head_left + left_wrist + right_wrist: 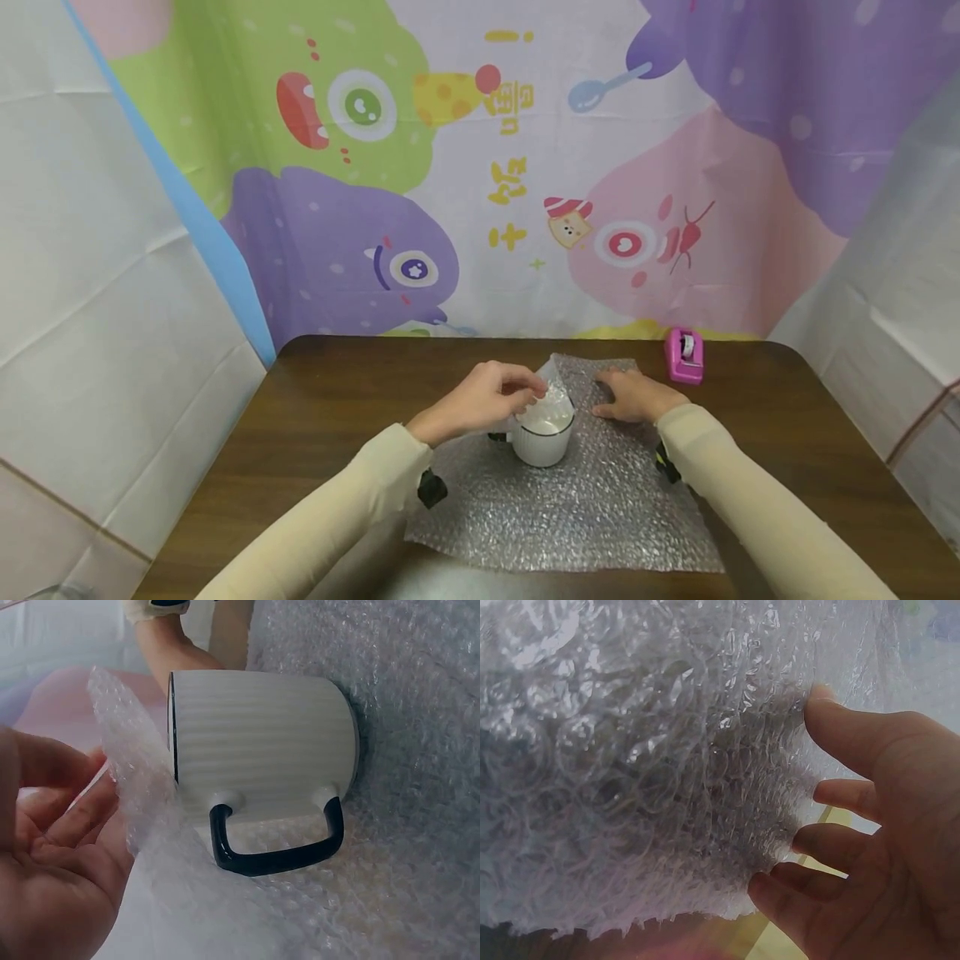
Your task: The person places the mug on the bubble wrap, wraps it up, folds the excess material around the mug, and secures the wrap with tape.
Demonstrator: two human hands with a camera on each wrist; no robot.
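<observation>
A white ribbed mug [542, 448] with a dark rim stands upright on a sheet of bubble wrap [577, 525]. Its dark handle [277, 860] shows in the left wrist view. At the mug's mouth my left hand [480, 398] pinches a raised corner of the wrap, which leans over the opening and partly hides it. My right hand [633, 396] touches the sheet near its far right edge. In the right wrist view, the thumb and fingertips of that hand [885, 817] meet the wrap, spread and slightly bent.
A pink tape dispenser [685, 357] sits at the back right of the brown wooden table [300, 425]. Behind the table hangs a cloth [517, 292] printed with cartoon figures. Pale panels flank both sides.
</observation>
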